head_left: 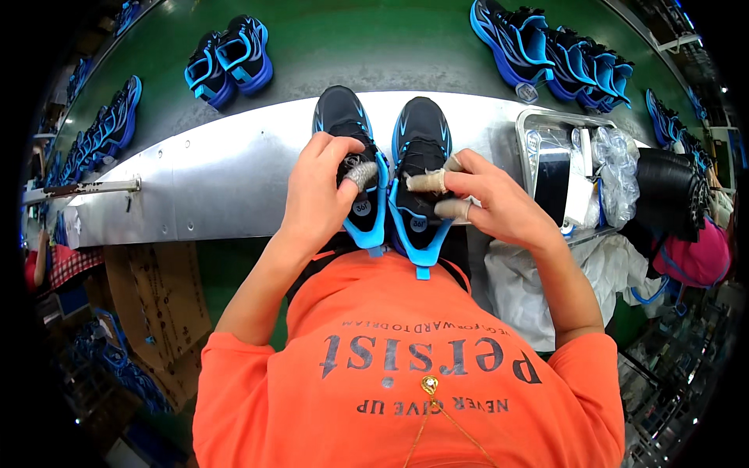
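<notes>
With fingers (363,173) of the left hand (314,187) bent at the mouth of the left shoe (343,121), cannot tell whether gripping or merely touching. With those of the right hand (495,199) parted over the right shoe (421,156), gripping nothing visible. Placed side by side on the tabletop (234,164), each under its nearer hand, toes pointing away, heels towards the orange shirt (413,312), long axes almost parallel. With forearms angled inward, elbows out wide

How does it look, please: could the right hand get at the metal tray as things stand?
Probably yes: only bare metal worktop shows between the right hand and the metal tray beside it.
</notes>
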The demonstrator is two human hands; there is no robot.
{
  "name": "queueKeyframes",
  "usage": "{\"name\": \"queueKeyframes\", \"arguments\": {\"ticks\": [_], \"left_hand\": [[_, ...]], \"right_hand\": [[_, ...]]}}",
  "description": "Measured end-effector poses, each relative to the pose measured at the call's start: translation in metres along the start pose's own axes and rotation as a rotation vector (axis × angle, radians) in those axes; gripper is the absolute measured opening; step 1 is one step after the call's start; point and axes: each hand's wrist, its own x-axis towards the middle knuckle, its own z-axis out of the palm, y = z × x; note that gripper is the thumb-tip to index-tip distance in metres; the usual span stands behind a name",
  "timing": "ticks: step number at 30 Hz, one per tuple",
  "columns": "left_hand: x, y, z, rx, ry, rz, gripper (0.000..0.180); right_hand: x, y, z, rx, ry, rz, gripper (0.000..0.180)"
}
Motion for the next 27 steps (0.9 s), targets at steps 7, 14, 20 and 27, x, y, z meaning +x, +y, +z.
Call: {"name": "queueKeyframes", "arguments": {"ticks": [7, 14, 20, 27], "left_hand": [[-0.01, -0.018, -0.003, 0.058, -0.138, 0.16, 0.037], [-0.019, -0.03, 0.021, 0.233, 0.077, 0.38, 0.058], [-0.018, -0.023, 0.024, 0.199, 0.044, 0.31, 0.059], [0.006, -0.001, -0.003, 0.11, -0.186, 0.022, 0.025]], "right_hand": [[-0.003, 0.004, 0.007, -0.209, 0.086, 0.042, 0.029], [-0.008, -0.002, -0.001, -0.183, 0.054, 0.046, 0.036], [-0.009, 0.013, 0.012, -0.218, 0.18, -0.041, 0.03], [-0.006, 0.019, 0.001, -0.19, 0.059, -0.066, 0.032]]}}
